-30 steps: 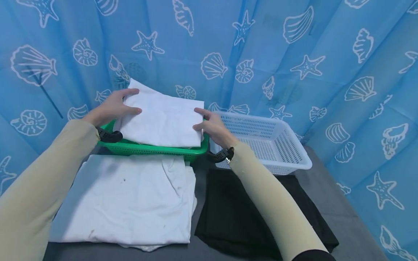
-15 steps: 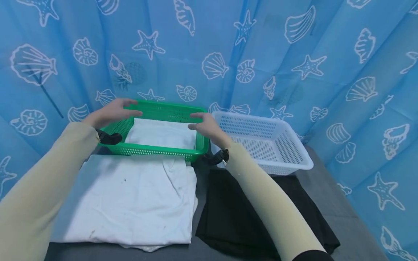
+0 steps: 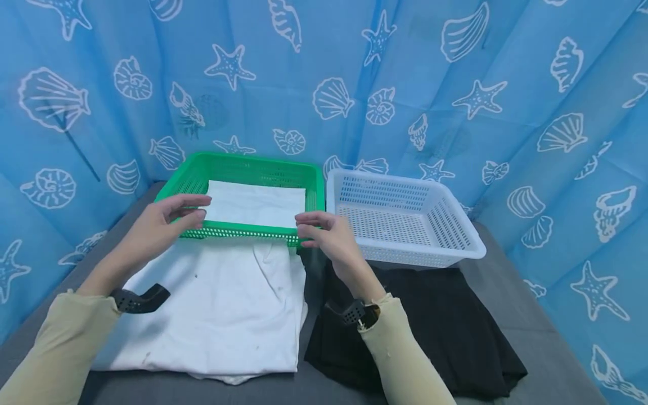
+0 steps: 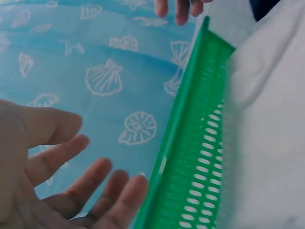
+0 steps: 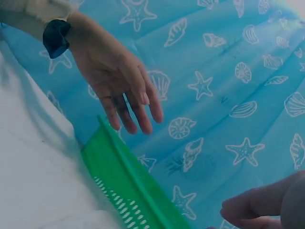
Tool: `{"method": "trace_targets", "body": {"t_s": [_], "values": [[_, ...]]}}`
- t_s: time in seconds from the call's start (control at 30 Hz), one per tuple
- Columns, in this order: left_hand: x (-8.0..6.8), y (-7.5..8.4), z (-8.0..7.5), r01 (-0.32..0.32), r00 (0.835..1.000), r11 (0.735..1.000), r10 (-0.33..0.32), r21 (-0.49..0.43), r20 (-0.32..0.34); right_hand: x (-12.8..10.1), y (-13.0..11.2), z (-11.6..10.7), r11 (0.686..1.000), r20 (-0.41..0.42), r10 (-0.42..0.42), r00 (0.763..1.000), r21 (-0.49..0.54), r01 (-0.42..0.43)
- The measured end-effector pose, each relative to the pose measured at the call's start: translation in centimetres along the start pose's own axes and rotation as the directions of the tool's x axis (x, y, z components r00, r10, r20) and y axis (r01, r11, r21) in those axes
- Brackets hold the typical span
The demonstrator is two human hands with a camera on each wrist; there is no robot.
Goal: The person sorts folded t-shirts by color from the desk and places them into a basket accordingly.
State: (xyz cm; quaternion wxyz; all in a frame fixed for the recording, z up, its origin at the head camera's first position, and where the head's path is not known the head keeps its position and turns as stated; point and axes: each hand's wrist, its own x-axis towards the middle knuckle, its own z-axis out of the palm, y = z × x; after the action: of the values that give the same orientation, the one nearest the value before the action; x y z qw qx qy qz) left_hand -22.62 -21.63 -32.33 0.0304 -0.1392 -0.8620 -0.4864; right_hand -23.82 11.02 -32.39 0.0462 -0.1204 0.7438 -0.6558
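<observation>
Inside the green basket [image 3: 253, 229] lies a folded white cloth [image 3: 255, 203]. My left hand [image 3: 167, 222] is over the basket's near left corner, fingers relaxed and holding nothing. At the near right corner is my right hand [image 3: 326, 233], its fingers loosely bent and holding nothing. A stack of folded white fabric [image 3: 217, 315] lies in front of the basket, below both hands. In the left wrist view, the left hand's fingers [image 4: 100, 186] are spread beside the green basket's rim. The right wrist view shows the left hand [image 5: 119, 71] with its fingers hanging over that rim.
A white plastic basket [image 3: 400, 222] stands right of the green one, with no contents showing. Folded black fabric [image 3: 430, 326] lies in front of it. A blue shell-patterned curtain [image 3: 283, 84] hangs behind the grey table surface [image 3: 526, 320].
The white cloth held by both hands went down into the green basket and was let go. Both hands have since drawn back toward the near rim.
</observation>
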Motion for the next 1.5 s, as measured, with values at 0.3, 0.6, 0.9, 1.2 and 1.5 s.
{"method": "trace_targets", "body": {"t_s": [0.3, 0.6, 0.9, 1.2, 1.5], "values": [[-4.3, -3.3, 1.1, 0.066, 0.997, 0.997, -0.067, 0.027, 0.026, -1.8, 3.4, 0.2, 0.988, 0.039, 0.150, 0.988, 0.017, -0.151], [-6.0, -7.7, -1.2, 0.193, 0.981, 0.980, -0.191, 0.051, -0.039, -1.4, 5.1, 1.4, 0.979, 0.114, 0.204, 0.972, -0.030, -0.202], [-5.7, -9.3, -1.4, 0.213, 0.970, 0.966, -0.190, 0.147, -0.153, -1.0, 5.9, 1.4, 0.968, 0.160, 0.231, 0.960, 0.058, -0.243], [-5.7, -10.1, -1.0, 0.255, 0.964, 0.953, -0.238, 0.165, -0.118, -1.3, 6.1, 2.1, 0.946, 0.205, 0.224, 0.953, 0.188, -0.263], [-6.0, -9.9, -1.3, 0.295, 0.952, 0.950, -0.283, 0.103, -0.114, -1.5, 6.0, 2.9, 0.937, 0.232, 0.176, 0.957, 0.259, -0.235]]}}
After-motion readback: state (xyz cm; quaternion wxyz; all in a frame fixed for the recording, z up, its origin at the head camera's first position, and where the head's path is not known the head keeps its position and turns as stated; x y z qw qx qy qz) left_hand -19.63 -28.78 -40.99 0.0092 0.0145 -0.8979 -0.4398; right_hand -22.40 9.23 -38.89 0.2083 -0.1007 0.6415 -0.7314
